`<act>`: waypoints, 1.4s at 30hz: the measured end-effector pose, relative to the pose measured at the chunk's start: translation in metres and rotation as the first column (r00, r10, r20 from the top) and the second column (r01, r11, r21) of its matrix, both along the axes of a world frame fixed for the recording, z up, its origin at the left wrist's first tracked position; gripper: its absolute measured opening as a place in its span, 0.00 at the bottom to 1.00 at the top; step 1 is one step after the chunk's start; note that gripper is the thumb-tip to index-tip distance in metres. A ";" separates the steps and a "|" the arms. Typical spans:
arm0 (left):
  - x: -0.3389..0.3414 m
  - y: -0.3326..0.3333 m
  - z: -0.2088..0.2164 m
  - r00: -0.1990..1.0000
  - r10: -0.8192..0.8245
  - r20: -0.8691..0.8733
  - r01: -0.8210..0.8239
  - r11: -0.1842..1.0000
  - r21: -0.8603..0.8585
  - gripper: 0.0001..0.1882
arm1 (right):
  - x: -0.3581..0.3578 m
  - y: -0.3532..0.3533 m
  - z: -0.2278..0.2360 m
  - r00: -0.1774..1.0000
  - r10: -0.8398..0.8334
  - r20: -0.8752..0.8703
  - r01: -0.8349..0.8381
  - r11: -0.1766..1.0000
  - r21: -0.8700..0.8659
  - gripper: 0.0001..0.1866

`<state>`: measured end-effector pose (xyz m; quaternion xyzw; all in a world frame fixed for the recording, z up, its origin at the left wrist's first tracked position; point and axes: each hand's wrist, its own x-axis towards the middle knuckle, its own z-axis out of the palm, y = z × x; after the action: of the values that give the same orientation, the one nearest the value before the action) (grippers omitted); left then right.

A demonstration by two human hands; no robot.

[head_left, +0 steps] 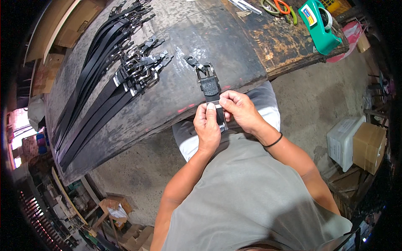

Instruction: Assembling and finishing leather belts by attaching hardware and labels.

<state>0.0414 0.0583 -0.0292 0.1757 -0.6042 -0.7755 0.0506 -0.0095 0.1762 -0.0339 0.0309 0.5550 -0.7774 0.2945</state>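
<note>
Printed label (309, 15) on green tape dispenser (320, 37), black belt (210, 86) crossing worktop (238, 54) edge, long axis outward from torso (243, 180), buckle (215, 71) end farthest, left hand (206, 124) and right hand (241, 110) pinching strap (210, 99).

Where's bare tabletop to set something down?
Bare tabletop lies between the held belt and the green tape dispenser; a narrower patch separates that belt from the piled belts. Crowded: left side, under the pile, and far right.

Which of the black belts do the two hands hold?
The separate belt, right of the piled belts; the left hand and right hand hold it, while the piled ones lie untouched.
</note>
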 end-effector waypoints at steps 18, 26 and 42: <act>0.000 0.000 0.001 0.999 -0.034 -0.023 0.037 0.983 0.181 0.10 | -0.001 0.007 0.001 0.990 0.018 0.138 -0.002 0.994 -0.110 0.08; -0.002 0.004 0.004 0.999 -0.008 -0.050 0.017 0.985 0.174 0.09 | -0.002 0.009 0.005 0.978 0.006 0.207 0.030 0.985 -0.169 0.06; 0.004 -0.003 -0.021 1.000 -0.001 -0.022 0.004 0.993 0.122 0.13 | 0.001 0.009 0.006 0.967 -0.024 -0.253 0.098 0.953 0.287 0.14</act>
<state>0.0450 0.0550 -0.0502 0.1693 -0.5555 -0.8128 0.0454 -0.0081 0.1854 -0.0283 -0.0047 0.6964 -0.6917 0.1910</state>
